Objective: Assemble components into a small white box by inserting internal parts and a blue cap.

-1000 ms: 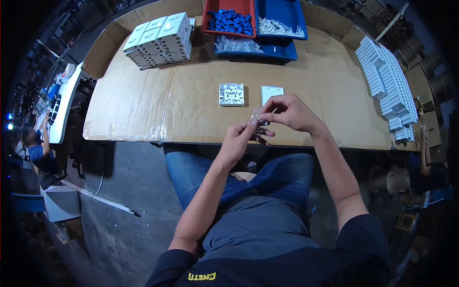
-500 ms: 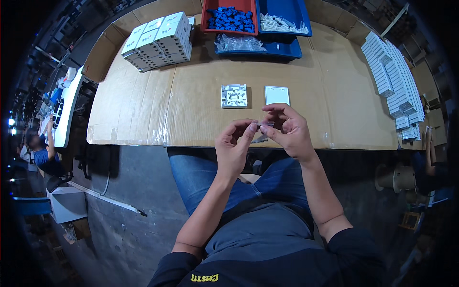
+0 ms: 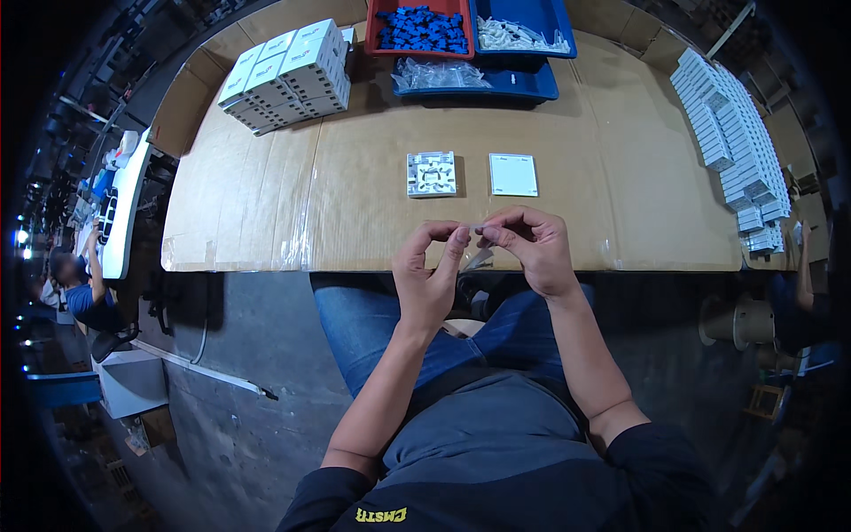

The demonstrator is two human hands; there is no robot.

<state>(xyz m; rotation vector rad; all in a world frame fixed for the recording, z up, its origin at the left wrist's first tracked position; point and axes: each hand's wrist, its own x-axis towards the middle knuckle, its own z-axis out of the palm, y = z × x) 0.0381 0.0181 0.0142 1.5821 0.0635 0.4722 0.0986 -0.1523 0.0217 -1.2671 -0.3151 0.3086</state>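
Observation:
Above the table's near edge, my left hand (image 3: 429,273) and my right hand (image 3: 534,252) face each other, thumb and forefinger pinched on both. A small clear plastic bag (image 3: 480,259) hangs below my right fingertips. Whatever my left fingertips pinch is too small to make out. Beyond my hands lies a square white plastic tray (image 3: 432,174) with moulded inner parts, open side up. Right of it, a flat white square cover (image 3: 513,175) rests on the cardboard.
Cardboard covers the table (image 3: 355,222). At the back stand a red bin (image 3: 370,35) of blue parts, a blue bin (image 3: 569,55) of white parts and another blue bin (image 3: 523,91) with clear bags. White boxes (image 3: 288,75) are stacked left, white units (image 3: 731,146) right. Co-workers sit at both sides.
My fingertips have drawn slightly apart. The clear bag now hangs lower, below the right fingers. My right hand has dropped a little, uncovering the white cover's lower edge.

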